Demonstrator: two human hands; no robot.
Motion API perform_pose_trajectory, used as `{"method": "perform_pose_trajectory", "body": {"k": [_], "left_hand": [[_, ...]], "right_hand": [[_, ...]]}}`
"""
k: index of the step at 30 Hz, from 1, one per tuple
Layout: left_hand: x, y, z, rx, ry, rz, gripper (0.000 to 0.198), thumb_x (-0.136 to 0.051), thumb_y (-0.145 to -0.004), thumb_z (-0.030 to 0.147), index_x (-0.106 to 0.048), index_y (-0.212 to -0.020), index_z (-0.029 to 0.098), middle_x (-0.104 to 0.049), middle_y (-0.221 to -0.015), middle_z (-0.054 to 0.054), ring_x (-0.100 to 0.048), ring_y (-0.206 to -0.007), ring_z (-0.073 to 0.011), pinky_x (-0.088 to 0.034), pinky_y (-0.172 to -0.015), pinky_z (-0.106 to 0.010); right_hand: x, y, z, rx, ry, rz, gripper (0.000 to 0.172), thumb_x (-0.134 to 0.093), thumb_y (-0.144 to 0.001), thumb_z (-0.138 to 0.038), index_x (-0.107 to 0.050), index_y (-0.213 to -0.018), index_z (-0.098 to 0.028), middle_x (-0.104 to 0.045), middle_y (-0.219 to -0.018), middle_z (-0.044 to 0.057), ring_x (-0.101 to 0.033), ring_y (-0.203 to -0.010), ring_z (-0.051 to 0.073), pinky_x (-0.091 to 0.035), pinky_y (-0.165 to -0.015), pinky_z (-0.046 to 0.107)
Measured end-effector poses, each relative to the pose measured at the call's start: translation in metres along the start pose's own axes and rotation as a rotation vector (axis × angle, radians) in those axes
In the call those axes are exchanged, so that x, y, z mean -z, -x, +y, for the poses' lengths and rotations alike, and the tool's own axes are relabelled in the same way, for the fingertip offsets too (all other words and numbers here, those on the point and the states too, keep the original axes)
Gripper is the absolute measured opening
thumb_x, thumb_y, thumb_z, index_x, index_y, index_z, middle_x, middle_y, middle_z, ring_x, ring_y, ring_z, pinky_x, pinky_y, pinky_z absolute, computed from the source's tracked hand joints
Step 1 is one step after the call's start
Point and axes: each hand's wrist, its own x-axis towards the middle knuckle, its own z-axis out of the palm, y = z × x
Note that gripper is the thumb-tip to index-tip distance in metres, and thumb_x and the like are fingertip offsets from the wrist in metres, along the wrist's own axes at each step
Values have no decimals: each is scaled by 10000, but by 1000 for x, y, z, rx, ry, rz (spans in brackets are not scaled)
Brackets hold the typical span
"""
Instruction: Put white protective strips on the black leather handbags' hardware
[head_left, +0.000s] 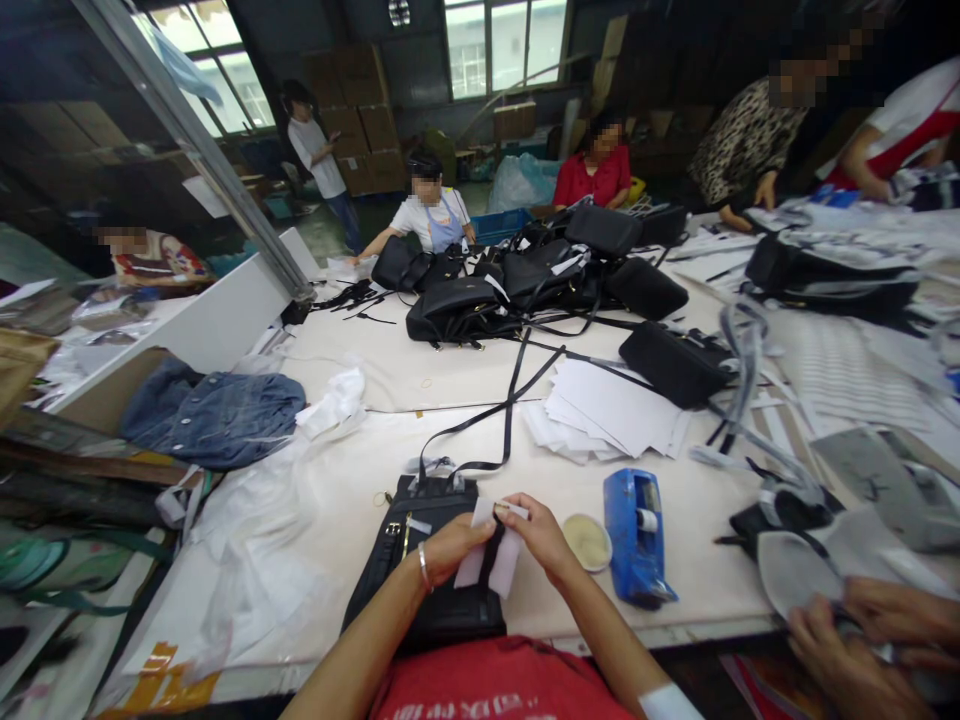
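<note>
My left hand (459,545) and my right hand (536,532) meet in front of me, fingers pinched at the top of a narrow black strap (491,558). A pale wrapping sheet (508,562) lies folded around the strap's sides, and both hands grip it too. Under my left forearm and wrist is a black leather bag (442,610) with a buckle and a gold zip, lying on the table. Its long thin strap (510,400) trails away across the tabletop. To the right of my right hand stand a round tub (587,542) of pale contents and a blue tape dispenser (636,535).
Black bags (517,275) are heaped at the table's far side. White paper sheets (611,410) lie ahead to the right. A denim garment (214,410) and crumpled white wrapping (255,540) lie left. A co-worker's hands (855,640) are at the lower right; several people work beyond.
</note>
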Motion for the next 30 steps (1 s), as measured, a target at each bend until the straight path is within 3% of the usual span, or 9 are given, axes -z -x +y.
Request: {"method": "perform_pose_trajectory", "body": {"k": [7, 15, 18, 22, 30], "left_hand": [[-3, -1, -1, -8, -65, -5, 503, -644, -747, 463, -635, -1102, 107, -685, -959, -131, -621, -882, -251, -419, -874, -393], [-11, -7, -37, -182, -162, 340, 508, -642, -747, 436, -611, -1151, 129, -673, -1019, -101, -584, -949, -258, -423, -865, -363], [-9, -8, -37, -171, -178, 373, 483, -644, -741, 444, -642, -1096, 116, -686, -957, -96, -594, -884, -244, -434, -813, -340], [-7, -4, -33, -156, -102, 362, 466, -627, -756, 452, -650, -1075, 112, -692, -918, -95, -594, -827, -214, -437, -753, -314], [-10, 3, -28, -91, 26, 332, 508, -643, -729, 499, -647, -1056, 110, -696, -852, -101, -607, -696, -189, -451, -685, -314]], "right_hand": [[4, -1, 6, 84, 106, 65, 310, -622, -729, -482, -627, -789, -177, -643, -756, 11, -553, -721, 172, -420, -649, 265], [-1, -2, 2, 103, 308, 163, 278, -585, -747, -478, -637, -759, -205, -650, -733, -2, -548, -703, 173, -402, -651, 275], [3, 3, -3, 39, 121, 50, 326, -598, -741, -504, -637, -863, -204, -652, -793, 10, -558, -723, 169, -424, -649, 273], [12, 15, -5, -100, -282, -139, 434, -557, -790, -510, -567, -1111, -218, -632, -1033, 71, -586, -838, 174, -468, -706, 290], [13, 21, 14, -145, -374, -207, 423, -589, -764, -535, -600, -1037, -213, -625, -990, 77, -575, -789, 157, -468, -679, 278]]}}
